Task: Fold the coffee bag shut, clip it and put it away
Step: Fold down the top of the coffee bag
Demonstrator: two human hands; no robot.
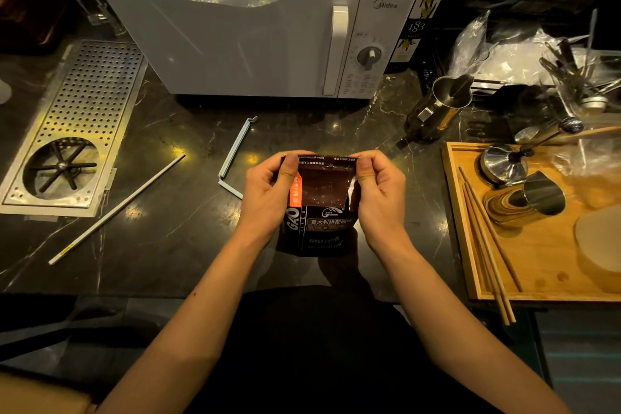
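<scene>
A dark brown coffee bag (322, 212) with an orange label strip stands on the black counter in front of me. Its top is folded over toward me. My left hand (268, 193) pinches the folded top's left corner, thumb on the front. My right hand (378, 193) pinches the right corner the same way. A pale blue sealing clip (233, 155) lies open on the counter just left of the bag, apart from both hands.
A white microwave (262, 33) stands behind the bag. A perforated steel drain tray (84, 111) is at the left, with a long white stick (117, 208) beside it. A wooden tray (537, 262) with metal cups, a tamper and chopsticks sits at the right.
</scene>
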